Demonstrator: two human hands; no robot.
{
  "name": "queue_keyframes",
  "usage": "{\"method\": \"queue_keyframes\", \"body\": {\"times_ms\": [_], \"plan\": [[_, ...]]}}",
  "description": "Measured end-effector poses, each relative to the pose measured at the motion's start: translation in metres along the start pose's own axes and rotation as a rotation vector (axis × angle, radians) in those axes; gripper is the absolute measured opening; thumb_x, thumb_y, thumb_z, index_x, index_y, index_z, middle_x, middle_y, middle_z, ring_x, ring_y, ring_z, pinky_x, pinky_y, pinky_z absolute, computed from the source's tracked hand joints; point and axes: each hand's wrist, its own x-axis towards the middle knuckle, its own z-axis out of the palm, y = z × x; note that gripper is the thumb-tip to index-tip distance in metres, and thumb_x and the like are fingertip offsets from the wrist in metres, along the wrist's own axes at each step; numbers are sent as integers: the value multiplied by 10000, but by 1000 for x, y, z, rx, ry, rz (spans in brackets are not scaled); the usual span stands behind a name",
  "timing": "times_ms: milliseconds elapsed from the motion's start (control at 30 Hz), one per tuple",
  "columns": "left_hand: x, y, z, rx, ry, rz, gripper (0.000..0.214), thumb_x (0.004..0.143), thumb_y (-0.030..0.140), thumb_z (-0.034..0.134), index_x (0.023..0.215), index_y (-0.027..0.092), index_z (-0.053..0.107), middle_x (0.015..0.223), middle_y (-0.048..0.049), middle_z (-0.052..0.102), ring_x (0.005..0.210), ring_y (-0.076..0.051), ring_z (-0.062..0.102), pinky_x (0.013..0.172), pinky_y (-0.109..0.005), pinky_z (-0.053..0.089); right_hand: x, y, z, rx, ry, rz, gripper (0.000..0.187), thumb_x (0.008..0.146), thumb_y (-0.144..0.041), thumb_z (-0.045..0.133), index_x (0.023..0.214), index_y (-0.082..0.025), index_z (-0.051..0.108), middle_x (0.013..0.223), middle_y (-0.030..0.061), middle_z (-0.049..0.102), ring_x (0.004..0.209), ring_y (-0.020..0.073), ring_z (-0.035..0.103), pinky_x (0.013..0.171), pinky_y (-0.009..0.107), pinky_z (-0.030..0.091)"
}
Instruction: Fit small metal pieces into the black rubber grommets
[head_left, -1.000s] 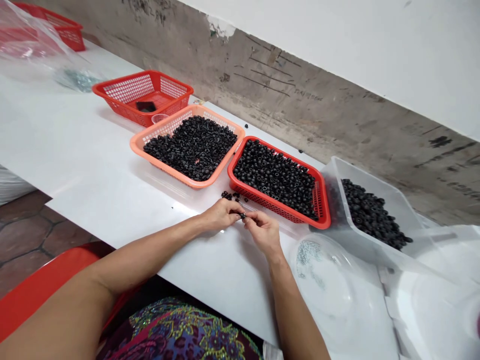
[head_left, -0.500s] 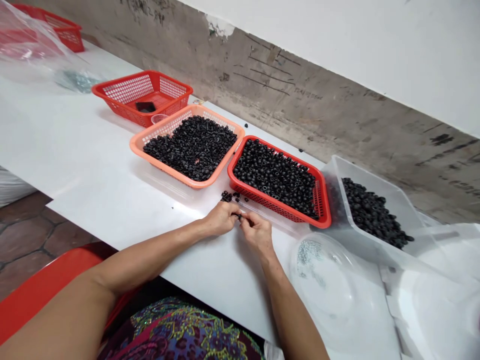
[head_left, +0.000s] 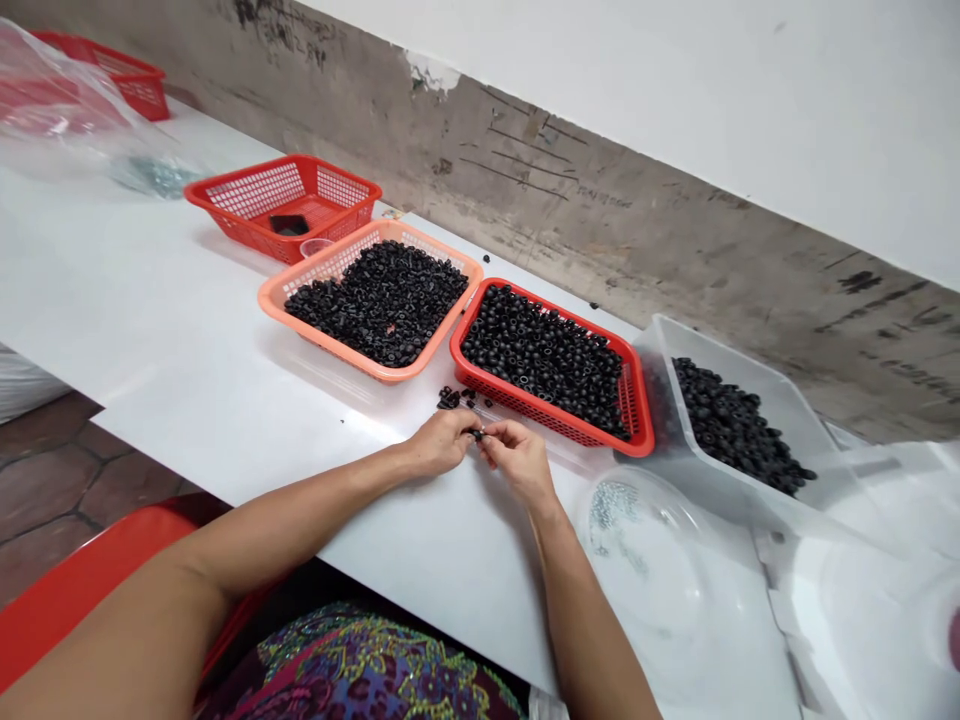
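My left hand (head_left: pixel 441 441) and my right hand (head_left: pixel 519 460) meet fingertip to fingertip over the white table (head_left: pixel 172 340), both pinched on one small black part (head_left: pixel 477 433). A few loose black parts (head_left: pixel 454 397) lie just beyond my fingers. Behind them stand an orange basket (head_left: pixel 300 306) heaped with black parts and a red basket (head_left: pixel 634 400) full of black ring-shaped parts.
A clear tub (head_left: pixel 780 410) of black parts sits at the right. A clear bowl (head_left: pixel 645 560) with small metal pieces is near my right wrist. A nearly empty red basket (head_left: pixel 247 190) and a plastic bag (head_left: pixel 67 110) lie far left. A grey wall runs behind.
My hands stay pinched together on the small part, with only slight finger movement. The view shifted slightly.
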Motion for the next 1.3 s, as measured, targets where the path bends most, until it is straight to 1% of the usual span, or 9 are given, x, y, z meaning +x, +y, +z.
{"method": "queue_keyframes", "body": {"times_ms": [167, 367, 500, 600, 767, 1000, 1100, 1200, 1300], "plan": [[2, 1, -1, -170, 18, -89, 263, 724, 74, 478, 948, 136, 601, 676, 11, 576, 588, -99, 497, 537, -194, 368, 1, 2, 0, 89, -23, 7, 190, 642, -319, 678, 716, -168, 590, 554, -11, 614, 466, 110, 528, 448, 219, 409], [2, 2, -3, -58, -22, -46, 170, 725, 80, 460, 804, 136, 600, 674, 5, 562, 617, -107, 485, 565, -209, 366, -1, 0, -2, -92, -31, -20, 73, 683, -257, 590, 692, -187, 573, 535, -32, 573, 454, 115, 483, 453, 235, 383], [1, -1, -3, 68, -20, 12, 136, 728, 103, 479, 722, 142, 610, 669, -4, 575, 666, -129, 508, 612, -228, 374, -6, 1, 1, -403, 4, -233, 95, 695, -202, 520, 613, -189, 567, 531, -35, 512, 505, 114, 445, 505, 240, 346], [0, 4, -6, 56, -62, -39, 138, 713, 99, 481, 669, 133, 607, 619, -1, 557, 622, -125, 498, 578, -228, 364, -9, 1, 2, -518, -6, -346, 136, 706, -176, 485, 591, -186, 557, 551, -30, 492, 538, 111, 432, 535, 239, 334], [-2, 12, -11, -110, -172, -156, 151, 713, 114, 471, 729, 109, 621, 560, 22, 516, 509, -97, 461, 501, -212, 348, -7, -2, -2, -310, -130, -178, 104, 700, -235, 533, 659, -162, 595, 544, -25, 527, 508, 108, 451, 492, 223, 338], [-3, 9, -6, 165, -87, -39, 206, 694, 51, 452, 715, 123, 644, 652, -10, 594, 643, -133, 508, 596, -234, 365, -5, 2, 2, -379, -35, -227, 97, 663, -157, 525, 581, -163, 575, 531, -32, 516, 522, 101, 451, 501, 220, 332], [-4, 13, -5, 101, -111, 31, 246, 717, 42, 424, 760, 128, 650, 707, -18, 620, 687, -138, 534, 641, -239, 390, -3, 2, -5, -124, -128, -105, 73, 678, -226, 618, 652, -160, 600, 528, -27, 560, 475, 99, 473, 470, 221, 361], [-6, 18, -5, 3, -131, 122, 274, 729, 24, 407, 770, 141, 651, 785, -21, 648, 765, -140, 562, 735, -255, 413, 1, 4, -14, 140, -216, -13, 191, 645, -289, 722, 703, -161, 592, 537, -18, 604, 446, 100, 512, 451, 220, 399], [-7, 19, -5, -24, -113, 147, 274, 740, 23, 413, 808, 148, 647, 806, -25, 634, 789, -142, 557, 770, -274, 419, 4, 9, -19, 268, -272, 24, 244, 638, -286, 762, 761, -163, 591, 585, -9, 638, 474, 100, 556, 463, 207, 427]]}}
